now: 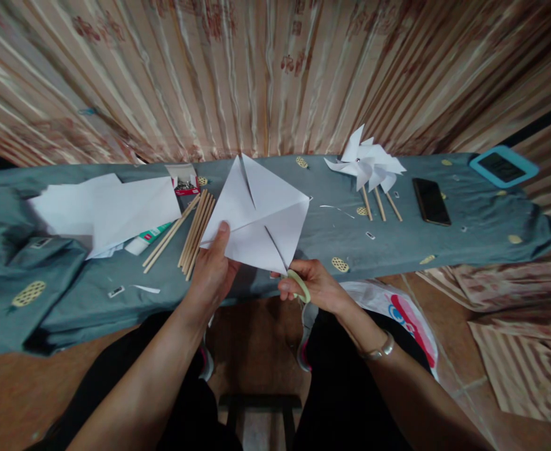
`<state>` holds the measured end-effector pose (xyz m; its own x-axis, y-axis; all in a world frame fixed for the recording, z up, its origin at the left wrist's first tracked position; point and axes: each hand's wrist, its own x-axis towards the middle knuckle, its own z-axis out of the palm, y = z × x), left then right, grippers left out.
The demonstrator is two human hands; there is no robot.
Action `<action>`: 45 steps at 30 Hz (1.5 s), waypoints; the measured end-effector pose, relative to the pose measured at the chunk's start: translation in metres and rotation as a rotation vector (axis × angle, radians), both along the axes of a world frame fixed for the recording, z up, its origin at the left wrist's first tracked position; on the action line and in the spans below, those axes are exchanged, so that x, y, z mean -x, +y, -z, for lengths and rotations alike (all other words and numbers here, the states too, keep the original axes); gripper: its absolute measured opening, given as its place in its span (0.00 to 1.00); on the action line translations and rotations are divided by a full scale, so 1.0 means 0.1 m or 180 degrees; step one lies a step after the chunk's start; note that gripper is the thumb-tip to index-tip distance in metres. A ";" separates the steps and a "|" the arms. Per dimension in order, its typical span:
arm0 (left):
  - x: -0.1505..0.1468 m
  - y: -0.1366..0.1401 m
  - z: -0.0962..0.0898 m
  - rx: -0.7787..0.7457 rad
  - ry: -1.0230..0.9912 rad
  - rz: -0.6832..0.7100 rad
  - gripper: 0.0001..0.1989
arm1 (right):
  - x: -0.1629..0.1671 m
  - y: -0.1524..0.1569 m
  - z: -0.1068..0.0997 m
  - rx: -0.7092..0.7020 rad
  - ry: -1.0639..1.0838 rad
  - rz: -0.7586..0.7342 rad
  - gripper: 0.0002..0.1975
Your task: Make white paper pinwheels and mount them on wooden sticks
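Note:
A square of white paper (279, 216) is held up over the table, with slits running in from its top and lower right corners and a crease across it. My left hand (214, 263) grips its left corner, thumb on top. In my right hand (315, 285) is a pair of scissors (299, 285) with pale green handles, fingers closed round them. The scissors are at the paper's bottom corner, where one slit begins; their blades are mostly hidden. Left of the paper lie several wooden sticks (195, 235).
White paper sheets (129, 203), a glue tube (146, 239) and a red box of small metal pieces (185, 183) lie at left. To the right are paper pinwheels (364, 160) on sticks, a phone (431, 200) and a blue-framed clock (504, 166). Paper scraps (146, 289) dot the cloth.

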<state>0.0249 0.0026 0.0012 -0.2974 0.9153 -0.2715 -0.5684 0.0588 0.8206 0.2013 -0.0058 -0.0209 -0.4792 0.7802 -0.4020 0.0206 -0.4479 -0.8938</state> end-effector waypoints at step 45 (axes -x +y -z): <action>0.07 -0.09 0.13 0.0475 0.0100 0.0590 0.11 | -0.61 0.52 -0.02 -0.1136 -0.0643 0.0915 0.24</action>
<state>0.0179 -0.0063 -0.0118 -0.1384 0.9055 -0.4012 -0.5110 0.2818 0.8121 0.2626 0.0465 -0.0191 -0.1645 0.9751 -0.1486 0.1298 -0.1280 -0.9832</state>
